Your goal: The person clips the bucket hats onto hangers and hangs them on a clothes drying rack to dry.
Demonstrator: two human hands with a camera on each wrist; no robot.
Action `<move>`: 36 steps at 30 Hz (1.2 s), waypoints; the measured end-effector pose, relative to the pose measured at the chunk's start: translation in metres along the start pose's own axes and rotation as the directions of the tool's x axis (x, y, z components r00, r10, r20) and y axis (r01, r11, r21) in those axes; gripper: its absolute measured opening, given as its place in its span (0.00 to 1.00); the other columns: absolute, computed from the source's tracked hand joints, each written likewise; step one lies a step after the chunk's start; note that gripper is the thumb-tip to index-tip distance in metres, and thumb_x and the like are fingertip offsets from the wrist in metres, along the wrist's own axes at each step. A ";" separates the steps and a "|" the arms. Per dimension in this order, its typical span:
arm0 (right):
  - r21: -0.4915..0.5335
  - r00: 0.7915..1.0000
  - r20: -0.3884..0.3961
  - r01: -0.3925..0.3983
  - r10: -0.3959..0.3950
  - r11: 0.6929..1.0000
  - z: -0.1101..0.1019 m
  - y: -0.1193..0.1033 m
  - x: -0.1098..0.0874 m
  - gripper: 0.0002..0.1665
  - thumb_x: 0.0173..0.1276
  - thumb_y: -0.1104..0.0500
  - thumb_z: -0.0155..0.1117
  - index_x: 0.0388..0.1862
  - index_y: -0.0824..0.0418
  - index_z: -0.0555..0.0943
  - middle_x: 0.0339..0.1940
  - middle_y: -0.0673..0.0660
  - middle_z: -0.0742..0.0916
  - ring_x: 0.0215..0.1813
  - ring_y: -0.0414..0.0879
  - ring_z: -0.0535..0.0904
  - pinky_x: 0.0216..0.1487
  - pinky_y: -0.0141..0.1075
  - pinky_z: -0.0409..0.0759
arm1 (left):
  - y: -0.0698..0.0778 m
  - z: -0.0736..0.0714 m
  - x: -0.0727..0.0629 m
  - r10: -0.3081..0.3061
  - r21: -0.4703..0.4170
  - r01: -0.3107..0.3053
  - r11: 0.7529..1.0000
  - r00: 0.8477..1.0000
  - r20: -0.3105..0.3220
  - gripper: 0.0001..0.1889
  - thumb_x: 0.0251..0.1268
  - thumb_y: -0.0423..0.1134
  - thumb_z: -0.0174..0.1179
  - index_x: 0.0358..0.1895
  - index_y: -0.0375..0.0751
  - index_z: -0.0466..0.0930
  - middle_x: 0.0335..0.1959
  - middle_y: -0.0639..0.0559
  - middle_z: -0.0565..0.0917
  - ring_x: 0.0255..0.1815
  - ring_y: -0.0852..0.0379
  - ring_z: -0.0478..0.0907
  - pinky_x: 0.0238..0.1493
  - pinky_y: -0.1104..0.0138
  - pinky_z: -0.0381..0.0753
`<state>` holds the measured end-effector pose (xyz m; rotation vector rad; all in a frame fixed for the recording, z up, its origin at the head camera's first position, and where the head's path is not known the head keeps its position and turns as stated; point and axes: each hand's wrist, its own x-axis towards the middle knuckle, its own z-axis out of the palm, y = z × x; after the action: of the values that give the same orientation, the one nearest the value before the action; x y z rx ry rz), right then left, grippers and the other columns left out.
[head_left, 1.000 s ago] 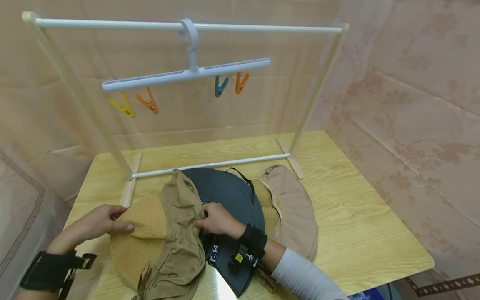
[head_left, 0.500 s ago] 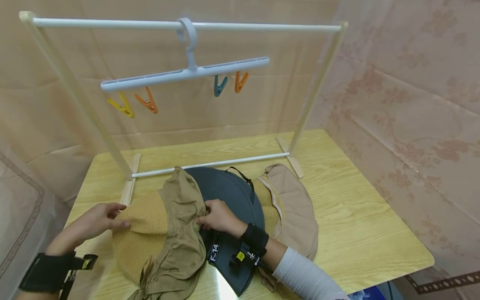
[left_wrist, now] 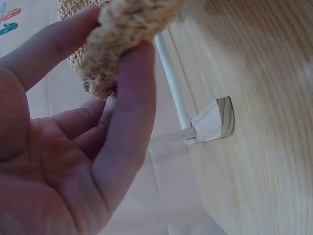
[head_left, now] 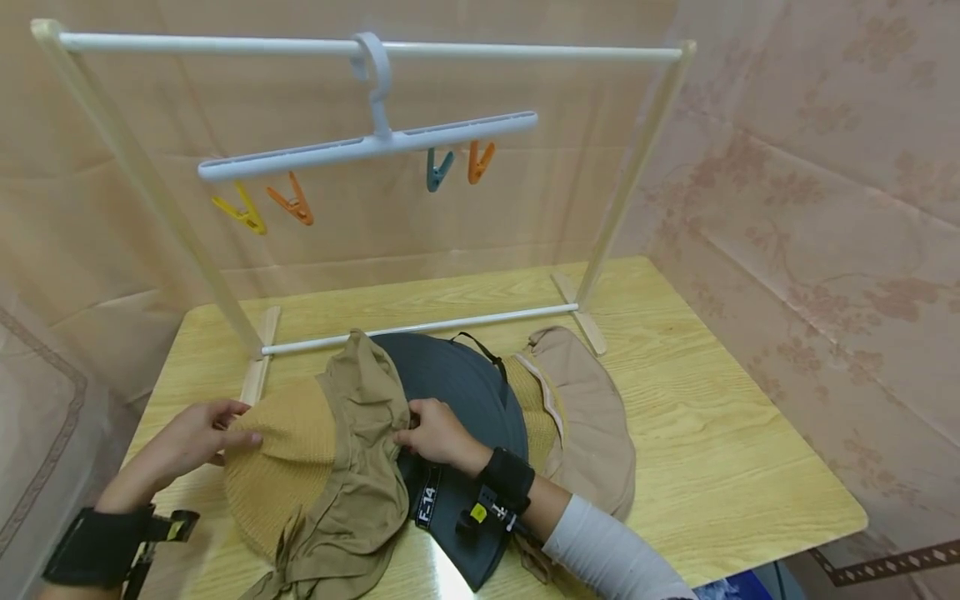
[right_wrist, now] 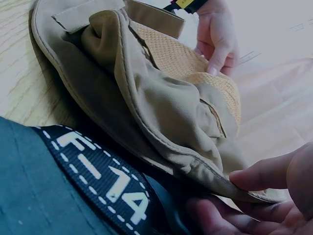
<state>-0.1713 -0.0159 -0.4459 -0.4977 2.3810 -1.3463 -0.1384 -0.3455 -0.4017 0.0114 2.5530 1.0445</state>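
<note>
Head view: left grip [head_left: 198, 437] pinches the woven crown of a khaki-brimmed sun hat [head_left: 330, 467]; right grip [head_left: 438, 433] pinches its brim edge, so the hat spans between them. Handling it well probably means a light, even pull to smooth the folds without dragging the dark blue F-14 hat [head_left: 468, 383] beneath the right grip. Farther right lies a beige-brimmed hat [head_left: 592, 417]; beyond both grips hangs a clip hanger [head_left: 375, 146].

Between your left hand [head_left: 197, 433] and right hand [head_left: 438, 435] was the first hat [head_left: 360, 467] — the second hat [head_left: 465, 375] just to its right, the third hat [head_left: 596, 417] further right on the table [head_left: 712, 442]. Behind them stood the rack [head_left: 636, 171], the hanger [head_left: 345, 150] on its top bar [head_left: 525, 52] — clips [head_left: 298, 207] below, two each side.
</note>
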 end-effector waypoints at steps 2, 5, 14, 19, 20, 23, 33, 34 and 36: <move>0.014 1.000 -0.005 -0.008 0.008 1.000 0.001 0.000 0.000 0.06 0.61 0.66 0.67 0.36 0.66 0.82 0.23 0.60 0.85 0.22 0.47 0.82 0.23 0.27 0.75 | 0.001 -0.001 0.000 -0.003 0.000 0.003 1.000 1.000 -0.005 0.37 0.66 0.45 0.63 0.63 0.15 0.61 0.42 0.41 0.77 0.39 0.56 0.77 0.35 0.61 0.84; 0.055 1.000 -0.027 -0.009 0.010 0.998 0.003 0.000 0.001 0.07 0.61 0.68 0.66 0.39 0.68 0.81 0.25 0.62 0.86 0.24 0.54 0.85 0.24 0.28 0.77 | 0.003 -0.001 -0.001 -0.002 0.019 0.002 1.000 1.000 -0.021 0.38 0.66 0.47 0.62 0.64 0.16 0.61 0.43 0.38 0.76 0.40 0.55 0.77 0.35 0.61 0.84; 0.164 0.997 -0.066 -0.032 0.043 0.986 0.000 -0.001 0.001 0.07 0.63 0.67 0.67 0.39 0.67 0.81 0.25 0.64 0.87 0.23 0.53 0.84 0.21 0.30 0.76 | 0.002 0.002 -0.005 -0.007 -0.026 0.006 1.000 0.999 -0.052 0.39 0.67 0.49 0.61 0.67 0.19 0.59 0.44 0.38 0.80 0.36 0.60 0.78 0.35 0.63 0.82; 0.074 1.000 -0.027 -0.008 0.010 0.997 -0.010 0.000 0.002 0.06 0.62 0.63 0.69 0.35 0.65 0.82 0.25 0.63 0.87 0.20 0.44 0.80 0.20 0.28 0.72 | 0.000 0.002 -0.003 -0.035 -0.049 0.032 0.998 0.997 -0.061 0.37 0.67 0.51 0.61 0.65 0.20 0.64 0.47 0.38 0.82 0.38 0.59 0.81 0.38 0.64 0.81; 0.052 1.000 -0.019 0.004 -0.003 0.999 -0.011 0.001 0.002 0.06 0.62 0.63 0.69 0.34 0.65 0.82 0.25 0.62 0.86 0.20 0.42 0.79 0.20 0.28 0.72 | 0.000 0.001 -0.002 -0.042 -0.051 0.039 0.998 0.997 -0.062 0.36 0.67 0.51 0.61 0.63 0.20 0.66 0.46 0.39 0.83 0.38 0.60 0.81 0.38 0.64 0.81; -0.001 1.000 0.000 0.028 -0.028 1.000 -0.014 0.003 0.003 0.06 0.62 0.62 0.69 0.33 0.63 0.82 0.22 0.58 0.84 0.20 0.40 0.77 0.21 0.29 0.72 | -0.001 0.000 -0.002 -0.064 -0.053 0.061 0.997 0.996 -0.061 0.33 0.68 0.52 0.60 0.60 0.21 0.70 0.44 0.44 0.85 0.38 0.61 0.80 0.41 0.63 0.80; -0.093 0.993 -0.076 0.079 -0.086 0.993 -0.013 0.000 0.004 0.06 0.61 0.63 0.69 0.36 0.64 0.83 0.20 0.56 0.85 0.18 0.35 0.73 0.21 0.27 0.70 | 0.004 0.003 -0.005 -0.079 -0.150 0.066 0.986 0.994 -0.076 0.30 0.68 0.49 0.61 0.56 0.21 0.71 0.37 0.51 0.83 0.33 0.60 0.82 0.36 0.65 0.84; -0.102 0.990 -0.102 0.084 -0.094 0.991 -0.013 -0.001 0.003 0.08 0.60 0.64 0.69 0.38 0.64 0.83 0.20 0.57 0.85 0.18 0.34 0.74 0.21 0.26 0.70 | 0.004 0.004 -0.005 -0.078 -0.160 0.065 0.985 0.994 -0.077 0.29 0.68 0.49 0.61 0.55 0.21 0.71 0.37 0.51 0.83 0.32 0.60 0.82 0.35 0.65 0.84; -0.119 0.980 -0.159 0.098 -0.116 0.988 -0.011 -0.002 0.003 0.11 0.60 0.65 0.69 0.42 0.65 0.84 0.20 0.56 0.86 0.18 0.33 0.73 0.22 0.26 0.70 | 0.005 0.004 -0.006 -0.079 -0.163 0.065 0.984 0.994 -0.079 0.29 0.68 0.49 0.61 0.55 0.22 0.70 0.36 0.51 0.82 0.32 0.60 0.82 0.35 0.66 0.84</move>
<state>-0.1785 -0.0102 -0.4397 -0.5724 2.6091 -1.3548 -0.1321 -0.3404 -0.3989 -0.1710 2.5147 1.2435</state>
